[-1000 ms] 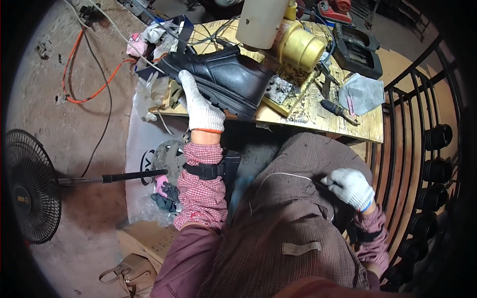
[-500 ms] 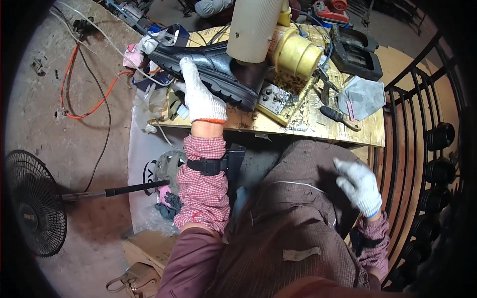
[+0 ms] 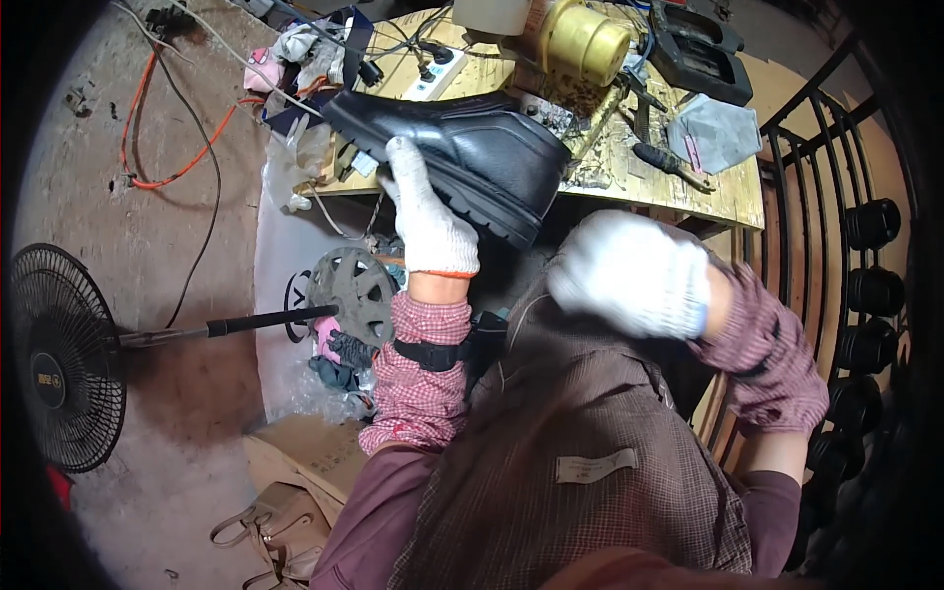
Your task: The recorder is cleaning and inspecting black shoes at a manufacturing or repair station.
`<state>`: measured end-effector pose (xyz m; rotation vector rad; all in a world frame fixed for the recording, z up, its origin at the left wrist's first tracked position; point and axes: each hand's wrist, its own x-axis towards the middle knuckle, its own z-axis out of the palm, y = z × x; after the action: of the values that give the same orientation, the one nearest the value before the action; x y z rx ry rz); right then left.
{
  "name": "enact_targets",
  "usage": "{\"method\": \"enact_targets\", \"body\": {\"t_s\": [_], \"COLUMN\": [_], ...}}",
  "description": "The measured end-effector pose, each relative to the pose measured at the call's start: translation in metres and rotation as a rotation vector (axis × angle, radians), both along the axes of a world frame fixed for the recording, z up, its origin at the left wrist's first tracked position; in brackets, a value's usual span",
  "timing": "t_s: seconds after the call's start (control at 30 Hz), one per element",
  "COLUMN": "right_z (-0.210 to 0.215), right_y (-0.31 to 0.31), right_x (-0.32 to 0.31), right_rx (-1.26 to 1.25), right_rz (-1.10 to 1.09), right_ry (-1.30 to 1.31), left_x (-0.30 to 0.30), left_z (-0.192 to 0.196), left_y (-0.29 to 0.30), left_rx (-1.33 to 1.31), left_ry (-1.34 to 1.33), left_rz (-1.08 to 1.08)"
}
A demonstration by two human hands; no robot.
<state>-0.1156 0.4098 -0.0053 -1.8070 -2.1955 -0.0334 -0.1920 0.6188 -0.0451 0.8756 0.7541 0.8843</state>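
The left hand (image 3: 425, 221), in a white knit glove, is clamped on the sole edge of a black boot (image 3: 454, 147), fingers wrapped up over the rubber tread so the boot rides tilted, toe toward 10 o'clock and heel toward 4 o'clock, just off the near edge of the wooden desk (image 3: 733, 192). Gripping by the sole probably keeps the leather upper free and turned toward the person. The boot sits at 12 o'clock from that hand, directly above the wrist. The right hand (image 3: 631, 273), also gloved, hovers blurred at 4 o'clock from the boot, near it but not touching; I cannot tell whether its fingers are spread or curled, and it appears to hold nothing. On the desk behind the boot stand a brass-coloured can (image 3: 580, 39) and a white power strip (image 3: 433, 84). A black fan (image 3: 61, 359) lies on the floor at 8 o'clock.
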Motion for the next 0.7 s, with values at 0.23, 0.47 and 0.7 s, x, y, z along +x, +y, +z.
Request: {"method": "enact_targets", "body": {"t_s": [0.23,0.47,0.7], "right_z": [-0.007,0.002,0.023], "right_y": [-0.144,-0.186,-0.263], "right_x": [-0.011,-0.010,0.130], "right_rx": [0.124,0.195,0.168], "right_rz": [-0.622,-0.520,-1.376], "right_ry": [0.829,0.263,0.116], "left_x": [-0.023,0.046,0.063], "left_z": [-0.011,-0.008,-0.041], "left_y": [-0.066,-0.142,-0.162], "left_rx": [-0.210,-0.354,-0.232], "left_ry": [-0.094,0.000,0.062], "left_rz": [-0.443,-1.192,-1.369]}}
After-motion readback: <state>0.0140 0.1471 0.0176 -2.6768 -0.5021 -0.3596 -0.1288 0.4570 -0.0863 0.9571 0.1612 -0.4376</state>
